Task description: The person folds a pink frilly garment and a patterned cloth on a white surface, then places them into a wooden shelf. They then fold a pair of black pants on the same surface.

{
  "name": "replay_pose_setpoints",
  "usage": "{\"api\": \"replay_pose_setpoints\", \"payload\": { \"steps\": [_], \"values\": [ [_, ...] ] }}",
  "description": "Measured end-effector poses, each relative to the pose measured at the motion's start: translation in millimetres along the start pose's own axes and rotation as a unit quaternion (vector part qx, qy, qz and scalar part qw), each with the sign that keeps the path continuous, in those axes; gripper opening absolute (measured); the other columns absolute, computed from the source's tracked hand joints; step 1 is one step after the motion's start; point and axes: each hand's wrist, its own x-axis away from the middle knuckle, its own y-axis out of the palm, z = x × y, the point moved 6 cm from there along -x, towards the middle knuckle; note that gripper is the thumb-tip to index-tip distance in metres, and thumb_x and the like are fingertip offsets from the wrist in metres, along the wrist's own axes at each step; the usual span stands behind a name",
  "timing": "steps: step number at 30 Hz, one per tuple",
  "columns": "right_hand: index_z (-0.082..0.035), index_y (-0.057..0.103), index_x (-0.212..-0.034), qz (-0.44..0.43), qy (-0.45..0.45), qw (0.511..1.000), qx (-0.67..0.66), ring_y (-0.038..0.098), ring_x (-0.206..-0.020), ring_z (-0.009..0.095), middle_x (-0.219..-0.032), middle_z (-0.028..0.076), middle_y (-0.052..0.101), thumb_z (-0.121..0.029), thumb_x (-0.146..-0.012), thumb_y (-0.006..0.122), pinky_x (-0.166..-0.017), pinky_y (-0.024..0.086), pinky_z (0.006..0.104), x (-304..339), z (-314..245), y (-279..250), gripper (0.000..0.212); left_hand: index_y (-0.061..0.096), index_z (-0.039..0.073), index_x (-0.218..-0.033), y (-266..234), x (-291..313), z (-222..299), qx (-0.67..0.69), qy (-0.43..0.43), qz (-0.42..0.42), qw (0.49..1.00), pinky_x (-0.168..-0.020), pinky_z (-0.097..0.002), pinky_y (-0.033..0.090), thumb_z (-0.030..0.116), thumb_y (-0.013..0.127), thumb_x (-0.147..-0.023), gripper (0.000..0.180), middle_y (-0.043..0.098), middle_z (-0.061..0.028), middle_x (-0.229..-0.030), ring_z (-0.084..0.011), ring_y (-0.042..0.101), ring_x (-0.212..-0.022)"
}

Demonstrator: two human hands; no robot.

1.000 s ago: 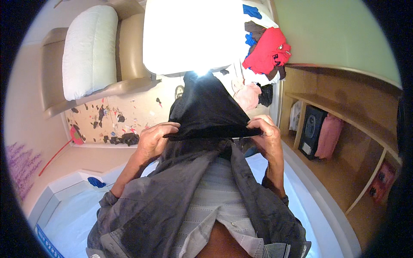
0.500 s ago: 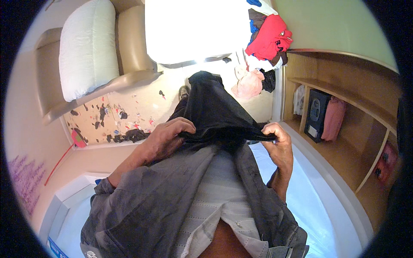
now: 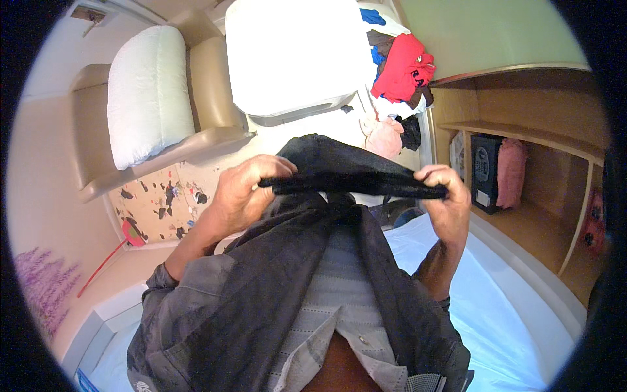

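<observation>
A black cloth garment (image 3: 356, 183) is stretched sideways in front of my chest; its exact kind does not show. At its left end, the fingers of my left hand (image 3: 247, 191) are closed around the folded edge. My right hand (image 3: 449, 202) pinches the other end of the same edge, thumb on top. The rest of the cloth hangs away from me beyond the edge and hides my legs. An open grey shirt (image 3: 215, 307) over a lighter striped one covers my body behind it.
A white table (image 3: 294, 59) stands ahead, beside a tan armchair (image 3: 215, 85) holding a white pillow (image 3: 147, 98). Clothes, including a red garment (image 3: 401, 72), are heaped at the far right. Wooden shelves (image 3: 522, 130) hold a black safe (image 3: 484, 171). Dark scraps (image 3: 171, 196) litter the floor; blue-white bedding (image 3: 483, 307) lies behind me.
Both hands have risen and moved slightly apart, pulling the garment's edge wider and farther from my body. The view has shifted a little.
</observation>
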Motion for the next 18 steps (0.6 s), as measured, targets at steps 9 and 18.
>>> {"api": "replay_pose_setpoints", "payload": {
  "steps": [9, 18],
  "values": [
    [-0.002, 0.064, -0.099, 0.06, -0.031, 0.996, -0.06, 0.061, -0.089, 0.01, -0.099, 0.003, 0.07, 0.006, -0.085, 0.072, -0.08, 0.052, 0.0272, -45, -22, -21, 0.017, 0.06, -0.002, -0.117, -19, -23, 29, -0.065, 0.02, 0.128, 0.989, -0.071, -0.026, 0.055, 0.0, 0.06, -0.101, 0.016, 0.072, -0.0118, -0.104, -0.0117, 0.065, -0.08],
    [-0.006, 0.066, -0.102, 0.067, -0.072, 0.992, -0.076, 0.056, -0.082, 0.007, -0.089, -0.003, 0.064, 0.001, -0.09, 0.072, -0.071, 0.047, 0.0232, -81, -43, -34, 0.015, 0.057, 0.002, -0.121, -27, -49, 49, -0.021, -0.042, 0.175, 0.983, -0.059, -0.0235, 0.052, 0.012, 0.062, -0.104, 0.021, 0.064, -0.0029, -0.088, -0.0095, 0.061, -0.066]
  ]
}}
